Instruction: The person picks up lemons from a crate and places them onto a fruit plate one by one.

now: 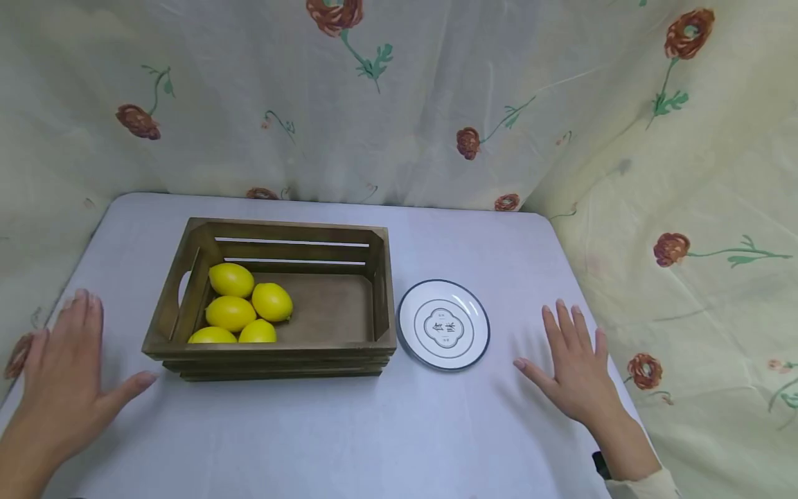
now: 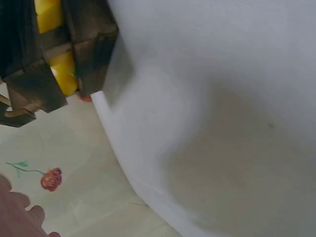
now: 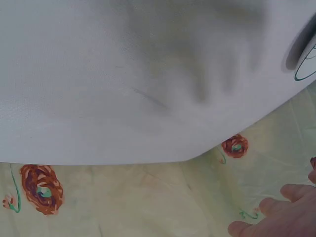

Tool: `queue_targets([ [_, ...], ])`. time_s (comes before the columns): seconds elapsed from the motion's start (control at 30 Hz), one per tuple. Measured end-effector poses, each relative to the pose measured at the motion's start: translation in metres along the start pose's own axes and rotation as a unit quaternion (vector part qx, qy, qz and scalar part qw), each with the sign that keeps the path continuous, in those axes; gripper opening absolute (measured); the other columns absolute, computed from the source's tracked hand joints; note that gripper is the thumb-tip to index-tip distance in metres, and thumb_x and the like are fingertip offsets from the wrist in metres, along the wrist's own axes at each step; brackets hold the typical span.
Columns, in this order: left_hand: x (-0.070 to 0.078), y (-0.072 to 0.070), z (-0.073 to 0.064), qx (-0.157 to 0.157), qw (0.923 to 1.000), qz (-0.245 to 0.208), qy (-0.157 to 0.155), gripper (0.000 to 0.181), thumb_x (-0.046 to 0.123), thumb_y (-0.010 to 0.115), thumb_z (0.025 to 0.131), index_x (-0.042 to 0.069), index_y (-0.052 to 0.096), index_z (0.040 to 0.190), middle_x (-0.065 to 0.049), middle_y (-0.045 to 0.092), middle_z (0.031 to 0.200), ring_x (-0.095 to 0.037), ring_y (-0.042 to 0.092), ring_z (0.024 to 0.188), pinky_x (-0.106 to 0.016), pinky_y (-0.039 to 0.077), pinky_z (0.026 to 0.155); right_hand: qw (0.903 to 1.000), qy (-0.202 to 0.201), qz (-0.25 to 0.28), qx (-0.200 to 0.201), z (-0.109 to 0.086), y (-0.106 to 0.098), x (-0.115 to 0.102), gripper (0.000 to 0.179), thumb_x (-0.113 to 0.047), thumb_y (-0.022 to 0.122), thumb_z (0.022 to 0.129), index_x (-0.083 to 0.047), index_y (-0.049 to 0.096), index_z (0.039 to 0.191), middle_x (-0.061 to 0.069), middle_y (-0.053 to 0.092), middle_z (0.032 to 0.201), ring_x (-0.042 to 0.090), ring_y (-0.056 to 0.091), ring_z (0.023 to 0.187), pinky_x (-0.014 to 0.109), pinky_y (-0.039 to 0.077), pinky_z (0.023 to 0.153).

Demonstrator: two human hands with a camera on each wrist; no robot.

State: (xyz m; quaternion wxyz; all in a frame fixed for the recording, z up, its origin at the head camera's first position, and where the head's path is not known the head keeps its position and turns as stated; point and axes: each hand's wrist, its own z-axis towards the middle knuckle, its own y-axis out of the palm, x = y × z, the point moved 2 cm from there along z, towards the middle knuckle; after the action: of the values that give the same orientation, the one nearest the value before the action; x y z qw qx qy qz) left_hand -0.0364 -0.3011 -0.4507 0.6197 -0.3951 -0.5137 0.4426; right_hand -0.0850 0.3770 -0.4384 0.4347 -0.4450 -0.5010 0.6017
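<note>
A pale cloth [image 1: 411, 125] printed with red-brown flowers and green stems hangs behind the counter and along both sides. The counter [image 1: 436, 430] has a smooth white covering. On it, left of the middle, stands a brown slatted wooden crate [image 1: 274, 360], open at the top, its long side facing the person. The left hand [image 1: 71, 388] is spread and holds nothing, near the crate's left end, its thumb pointing toward the crate. The right hand [image 1: 573, 371], likewise empty with fingers outstretched, is by the counter's right edge, well apart from the crate. Between crate and right hand, a round white plate [image 1: 444, 326] with a dark rim and printed characters lies flat just beside the crate. Five yellow lemons [image 1: 232, 314] sit clustered in the crate's left half. A dark band [image 1: 600, 464] circles the right wrist.
</note>
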Motion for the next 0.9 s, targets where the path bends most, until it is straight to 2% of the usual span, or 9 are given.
queue_targets([
  [0.07,0.004,-0.004,0.002,0.007,0.9999,-0.008,-0.003,0.137,0.092,0.048,0.082,-0.004,-0.009,0.162,-0.02,-0.017,0.17,-0.042,-0.008,0.157,-0.06,-0.011,0.121,0.9999,-0.007,0.003,0.008,0.001,-0.001,-0.002,0.107,-0.057,0.073,0.091,-0.004,0.017,0.166,0.026,0.014,0.17,0.047,0.005,0.156,0.075,-0.002,0.116],
  [0.13,0.008,-0.008,0.005,0.005,0.9998,-0.014,-0.009,0.144,0.092,0.055,0.078,-0.006,-0.009,0.161,-0.021,-0.018,0.17,-0.043,-0.008,0.157,-0.059,-0.011,0.122,0.9998,-0.01,0.006,0.014,0.003,-0.002,-0.004,0.109,-0.057,0.075,0.089,-0.004,0.017,0.166,0.026,0.015,0.17,0.047,0.006,0.156,0.075,0.0,0.116],
  [0.33,0.032,-0.01,0.014,-0.004,0.9978,-0.059,-0.032,0.148,0.069,0.084,0.074,-0.004,-0.011,0.162,-0.018,-0.021,0.169,-0.047,-0.007,0.156,-0.063,-0.003,0.12,0.9998,-0.008,0.002,0.015,0.008,-0.008,-0.012,0.118,-0.059,0.079,0.085,-0.006,0.012,0.167,0.025,0.013,0.17,0.047,0.007,0.156,0.074,0.001,0.117],
  [0.63,0.067,-0.018,0.029,0.055,0.9847,-0.164,0.02,0.121,0.058,0.078,0.088,0.014,-0.002,0.168,-0.008,-0.002,0.174,-0.04,0.009,0.158,-0.063,0.011,0.122,0.9987,-0.024,0.019,0.042,0.021,-0.018,-0.029,0.13,-0.059,0.087,0.075,-0.006,0.013,0.167,0.025,0.021,0.168,0.046,0.014,0.155,0.073,0.007,0.118],
  [0.7,0.074,-0.018,0.033,0.06,0.9816,-0.181,0.016,0.113,0.055,0.074,0.092,0.015,0.001,0.168,-0.01,0.004,0.175,-0.039,0.011,0.158,-0.065,0.014,0.121,0.9982,-0.029,0.023,0.047,0.025,-0.02,-0.033,0.132,-0.059,0.089,0.073,-0.006,0.013,0.167,0.025,0.021,0.168,0.046,0.014,0.155,0.073,0.007,0.117],
  [0.9,0.086,-0.018,0.043,0.085,0.9707,-0.22,-0.044,0.09,0.038,0.068,0.101,0.012,0.014,0.168,-0.02,0.019,0.171,-0.045,0.023,0.154,-0.074,0.025,0.111,0.997,-0.045,0.037,0.052,0.036,-0.031,-0.052,0.132,-0.057,0.09,0.072,-0.006,0.014,0.167,0.023,0.022,0.168,0.045,0.015,0.155,0.075,0.009,0.116],
])
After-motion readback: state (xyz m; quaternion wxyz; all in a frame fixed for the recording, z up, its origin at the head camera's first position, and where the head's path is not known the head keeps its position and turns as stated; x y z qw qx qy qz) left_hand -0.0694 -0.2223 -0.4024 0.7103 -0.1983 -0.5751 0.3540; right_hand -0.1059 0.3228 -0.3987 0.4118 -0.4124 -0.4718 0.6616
